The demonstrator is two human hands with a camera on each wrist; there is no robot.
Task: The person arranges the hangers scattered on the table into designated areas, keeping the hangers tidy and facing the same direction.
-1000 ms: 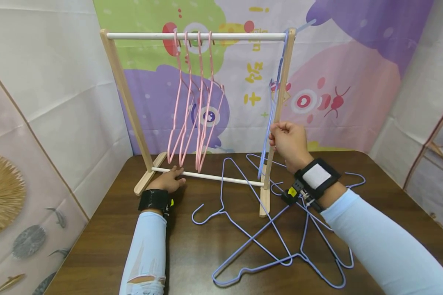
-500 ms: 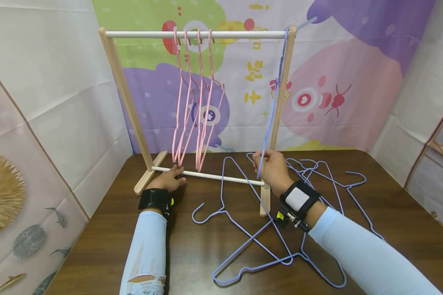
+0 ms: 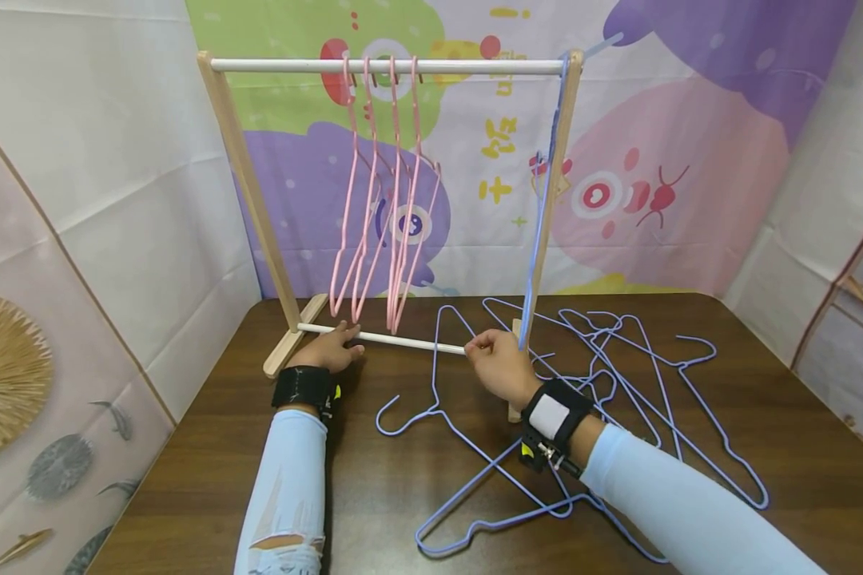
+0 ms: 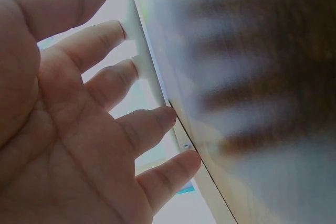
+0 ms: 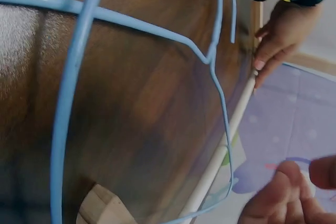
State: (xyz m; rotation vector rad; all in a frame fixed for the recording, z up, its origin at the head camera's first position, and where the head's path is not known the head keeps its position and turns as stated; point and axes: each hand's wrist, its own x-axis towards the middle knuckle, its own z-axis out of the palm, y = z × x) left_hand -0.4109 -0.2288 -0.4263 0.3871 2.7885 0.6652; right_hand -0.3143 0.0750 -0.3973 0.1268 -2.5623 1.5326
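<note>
My left hand (image 3: 327,350) lies by the lower white rod (image 3: 410,343) of a small wooden clothes rack (image 3: 250,196). In the left wrist view its fingers (image 4: 152,124) are spread along the rod and wood. My right hand (image 3: 503,367) hovers near that rod's right end, with fingers loosely bent. A gap shows between its thumb and fingers in the right wrist view, and nothing is held. Just behind it, a blue hanger (image 3: 534,263) hangs edge-on against the right post. Several pink hangers (image 3: 395,231) hang mid-way along the top rod (image 3: 489,67).
Several blue hangers (image 3: 503,523) lie tangled on the brown table (image 3: 187,495), in front of the rack and to its right. One blue hanger (image 5: 142,22) passes close under the right hand. A printed cloth (image 3: 633,160) backs the table.
My right hand has come down and left from beside the right post, leaving the hanging blue hanger. That hanger's lower end has swung right, toward the post. The left hand stays put.
</note>
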